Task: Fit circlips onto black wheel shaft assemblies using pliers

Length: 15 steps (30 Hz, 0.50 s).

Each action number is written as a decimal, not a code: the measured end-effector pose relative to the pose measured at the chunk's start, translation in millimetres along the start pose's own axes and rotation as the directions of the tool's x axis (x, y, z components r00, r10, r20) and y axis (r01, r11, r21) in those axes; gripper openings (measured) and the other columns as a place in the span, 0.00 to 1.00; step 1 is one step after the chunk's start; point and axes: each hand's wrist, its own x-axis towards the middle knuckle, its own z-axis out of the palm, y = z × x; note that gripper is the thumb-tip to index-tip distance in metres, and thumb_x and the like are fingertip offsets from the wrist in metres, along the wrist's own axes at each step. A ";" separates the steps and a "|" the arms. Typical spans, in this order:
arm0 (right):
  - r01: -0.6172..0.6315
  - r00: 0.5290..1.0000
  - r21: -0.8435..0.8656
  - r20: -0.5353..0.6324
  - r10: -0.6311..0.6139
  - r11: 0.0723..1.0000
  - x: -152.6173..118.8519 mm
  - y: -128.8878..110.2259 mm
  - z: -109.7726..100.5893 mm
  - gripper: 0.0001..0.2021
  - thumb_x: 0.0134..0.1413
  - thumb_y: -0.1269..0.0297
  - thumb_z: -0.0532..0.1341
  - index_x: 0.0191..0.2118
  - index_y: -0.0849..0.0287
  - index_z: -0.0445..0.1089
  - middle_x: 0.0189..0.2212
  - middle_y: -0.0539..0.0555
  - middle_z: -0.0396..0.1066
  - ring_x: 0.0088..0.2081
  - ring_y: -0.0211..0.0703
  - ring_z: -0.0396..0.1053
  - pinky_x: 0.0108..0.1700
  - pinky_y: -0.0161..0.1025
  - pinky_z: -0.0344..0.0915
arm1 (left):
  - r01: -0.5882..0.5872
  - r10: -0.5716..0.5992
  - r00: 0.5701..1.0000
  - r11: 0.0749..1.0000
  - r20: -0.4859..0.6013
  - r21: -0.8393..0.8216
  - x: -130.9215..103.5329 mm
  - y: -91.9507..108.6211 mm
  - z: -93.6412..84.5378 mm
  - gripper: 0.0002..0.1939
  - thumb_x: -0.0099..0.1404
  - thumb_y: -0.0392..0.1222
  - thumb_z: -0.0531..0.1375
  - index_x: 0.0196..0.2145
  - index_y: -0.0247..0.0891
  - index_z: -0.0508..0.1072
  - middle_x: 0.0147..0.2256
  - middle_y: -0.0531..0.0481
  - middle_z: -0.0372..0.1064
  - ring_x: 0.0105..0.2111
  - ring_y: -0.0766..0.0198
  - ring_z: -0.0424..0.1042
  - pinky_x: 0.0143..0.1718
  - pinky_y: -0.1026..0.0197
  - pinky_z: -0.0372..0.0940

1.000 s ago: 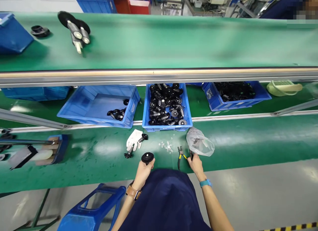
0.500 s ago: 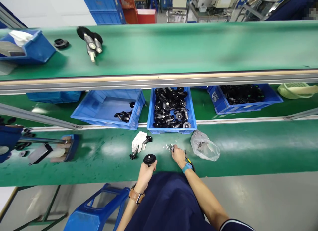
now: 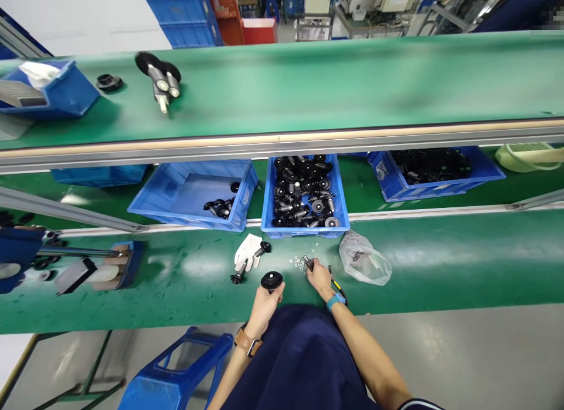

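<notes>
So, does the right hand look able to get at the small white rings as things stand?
Probably yes: the right hand is just beside the small white rings, and the dark tool it holds points toward them; they lie loose on the bench, with nothing seen in the way.

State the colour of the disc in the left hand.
The disc is mostly black; head view shows it best.

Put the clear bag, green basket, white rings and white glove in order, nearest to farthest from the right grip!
1. White rings: just left of the right grip
2. Clear bag: right side
3. White glove: farther left
4. Green basket: far right, back
</notes>
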 end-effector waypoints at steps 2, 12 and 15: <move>0.006 1.000 0.001 -0.007 -0.006 1.000 -0.7 -0.9 0.7 0.20 0.68 0.54 0.62 0.59 0.59 0.68 0.53 0.58 0.72 0.49 0.48 0.74 0.51 0.52 0.73 | 0.001 -0.001 1.000 1.000 0.003 0.000 0.3 -0.4 0.2 0.29 0.50 0.67 0.68 0.18 0.39 0.68 0.17 0.53 0.63 0.20 0.65 0.61 0.27 0.61 0.57; 0.017 1.000 0.000 0.006 -0.017 1.000 1.3 -3.8 3.9 0.18 0.68 0.55 0.63 0.57 0.59 0.70 0.53 0.57 0.72 0.49 0.48 0.74 0.51 0.51 0.73 | 0.009 -0.009 1.000 1.000 -0.008 -0.016 -0.8 -3.8 -0.4 0.28 0.50 0.66 0.69 0.18 0.38 0.68 0.17 0.53 0.64 0.20 0.66 0.62 0.27 0.61 0.57; 0.024 1.000 0.026 -0.002 -0.024 0.999 0.1 -6.0 2.8 0.19 0.68 0.55 0.62 0.58 0.59 0.68 0.53 0.58 0.72 0.49 0.48 0.74 0.51 0.51 0.74 | 0.014 -0.014 1.000 1.000 -0.004 -0.022 -0.7 -6.2 -1.2 0.28 0.51 0.66 0.69 0.18 0.38 0.68 0.17 0.53 0.63 0.20 0.66 0.61 0.26 0.61 0.56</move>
